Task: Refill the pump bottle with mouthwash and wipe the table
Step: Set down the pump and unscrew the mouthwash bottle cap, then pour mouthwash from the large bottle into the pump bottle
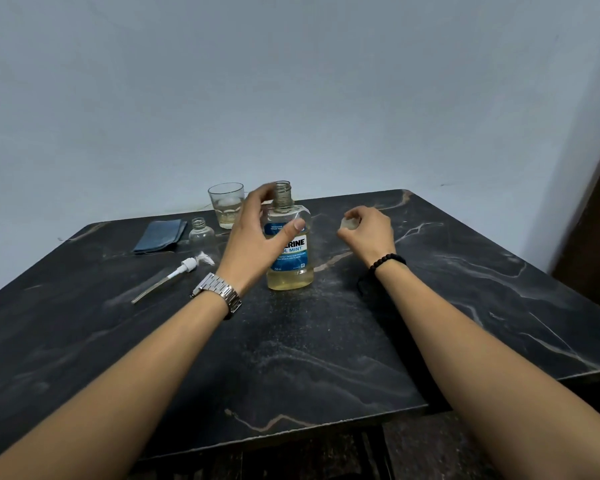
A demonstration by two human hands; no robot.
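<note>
Centre frame: left hand [257, 233] spread loosely around the uncapped mouthwash bottle [289, 251] (contact unclear); right hand [368, 232], fingers curled, pinches its cap [347, 223].

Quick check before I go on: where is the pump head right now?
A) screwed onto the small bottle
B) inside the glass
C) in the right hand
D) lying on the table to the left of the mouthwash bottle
D: the pump head lies flat on the table, tube pointing toward the camera, left of the mouthwash bottle; the small bottle stands open-necked.
</note>
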